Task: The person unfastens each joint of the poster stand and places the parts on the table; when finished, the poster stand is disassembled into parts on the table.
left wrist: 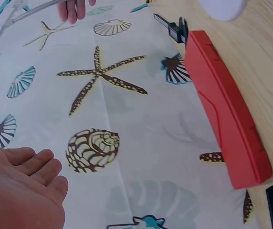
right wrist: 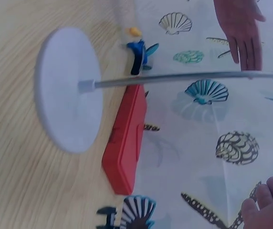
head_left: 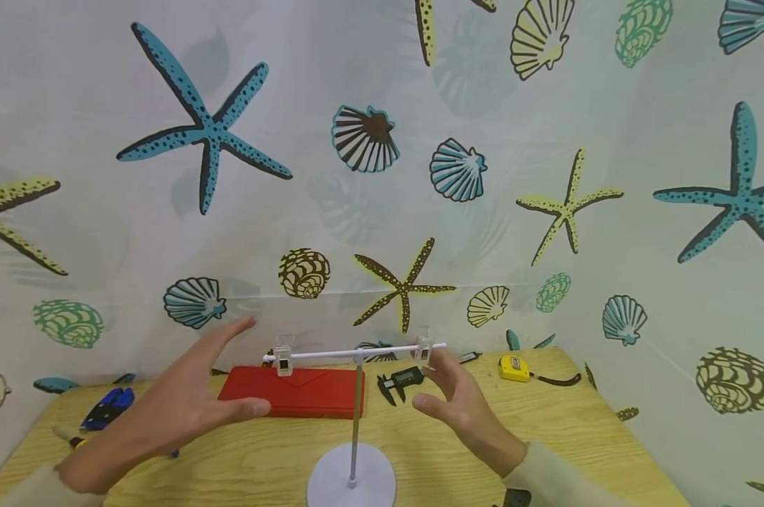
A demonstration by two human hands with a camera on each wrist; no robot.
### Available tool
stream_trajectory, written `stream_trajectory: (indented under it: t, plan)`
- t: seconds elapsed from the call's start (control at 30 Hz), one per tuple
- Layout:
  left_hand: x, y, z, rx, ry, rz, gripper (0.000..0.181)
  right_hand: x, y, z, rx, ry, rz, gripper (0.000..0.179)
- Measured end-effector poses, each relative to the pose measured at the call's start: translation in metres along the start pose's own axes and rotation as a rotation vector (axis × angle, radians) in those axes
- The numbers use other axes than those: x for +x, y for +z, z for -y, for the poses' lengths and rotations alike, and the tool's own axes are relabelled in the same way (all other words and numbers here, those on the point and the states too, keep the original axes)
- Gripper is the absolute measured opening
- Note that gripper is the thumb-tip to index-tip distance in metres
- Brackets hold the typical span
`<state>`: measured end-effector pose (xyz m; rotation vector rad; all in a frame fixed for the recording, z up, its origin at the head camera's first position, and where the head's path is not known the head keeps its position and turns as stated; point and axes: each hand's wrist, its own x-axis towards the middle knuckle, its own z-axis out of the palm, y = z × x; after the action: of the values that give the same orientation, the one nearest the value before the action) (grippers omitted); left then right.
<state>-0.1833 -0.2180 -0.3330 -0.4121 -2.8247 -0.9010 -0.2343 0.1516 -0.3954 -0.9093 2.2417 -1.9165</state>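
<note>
A stand with a round white base (head_left: pixel 351 479), a thin metal pole (head_left: pixel 357 422) and a white crossbar (head_left: pixel 337 353) stands upright on the table. A clear clip sits near each end of the bar, the left clip (head_left: pixel 284 359) and the right clip (head_left: pixel 423 348). My left hand (head_left: pixel 172 394) is held left of the bar, thumb and fingers spread apart, holding nothing. My right hand (head_left: pixel 462 405) is at the bar's right end, its fingers partly behind the right clip. Whether they touch that clip I cannot tell. The right wrist view shows the pole (right wrist: pixel 174 78) between both hands.
Behind the stand lies a red case (head_left: pixel 293 391), with black calipers (head_left: pixel 402 380) to its right. A yellow tape measure (head_left: pixel 513 367) with a black strap is at back right. A blue-handled tool (head_left: pixel 108 407) lies at left. A patterned cloth (head_left: pixel 369 225) hangs behind the table (head_left: pixel 546 415).
</note>
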Motion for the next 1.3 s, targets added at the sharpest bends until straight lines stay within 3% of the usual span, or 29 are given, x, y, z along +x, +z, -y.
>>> stream_trajectory:
  t: [0.17,0.5,0.8,1.03,1.3]
  plan:
    - [0.004,-0.006,-0.017,-0.017,0.062,-0.014,0.101,0.004,0.012,0.01,0.125,-0.035,0.022,0.071]
    - [0.017,-0.013,-0.05,0.011,0.101,-0.027,0.099,0.014,0.034,0.018,0.333,-0.065,0.018,0.072]
    - [0.025,-0.01,-0.072,0.031,0.153,-0.059,0.087,0.022,0.049,0.024,0.422,-0.064,-0.012,0.053]
    - [0.031,-0.008,-0.088,0.046,0.231,-0.081,0.067,0.026,0.061,0.031,0.512,-0.06,0.018,0.033]
    - [0.035,-0.009,-0.099,0.079,0.293,-0.092,0.056,0.032,0.068,0.033,0.57,-0.047,0.017,0.022]
